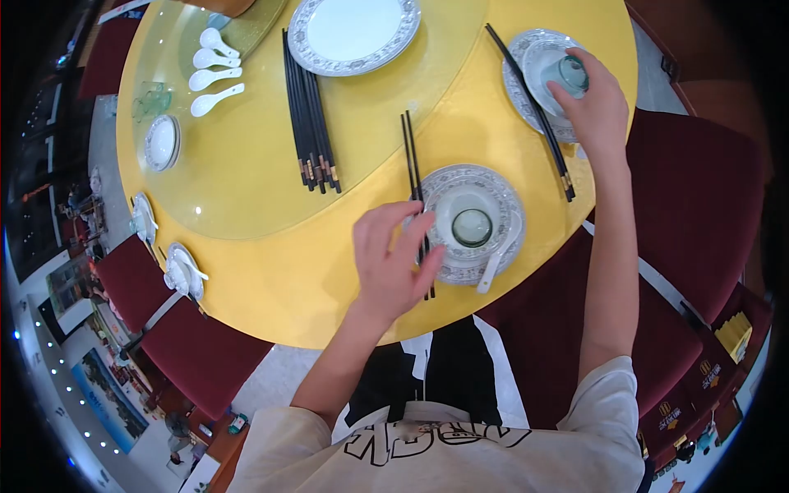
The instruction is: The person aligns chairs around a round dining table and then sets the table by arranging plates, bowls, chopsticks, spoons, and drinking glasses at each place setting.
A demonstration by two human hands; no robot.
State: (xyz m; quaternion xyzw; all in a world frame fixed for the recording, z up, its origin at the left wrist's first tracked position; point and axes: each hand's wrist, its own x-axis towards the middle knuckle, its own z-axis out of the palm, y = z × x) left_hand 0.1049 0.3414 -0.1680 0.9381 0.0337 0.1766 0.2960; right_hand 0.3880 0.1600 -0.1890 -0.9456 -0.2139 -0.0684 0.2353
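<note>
My right hand is closed around a small green-tinted glass, over a white bowl on a patterned plate at the upper right. A pair of black chopsticks crosses that plate's left side. Fingers spread, my left hand is beside another patterned plate and a second pair of chopsticks; whether it touches them I cannot tell. Another green glass stands in the middle of that setting, with a white spoon on its right side.
On the glass turntable lie a bundle of black chopsticks, a large patterned plate, several white spoons, small stacked plates and green glasses. Settings line the left edge. Dark red chairs surround the yellow table.
</note>
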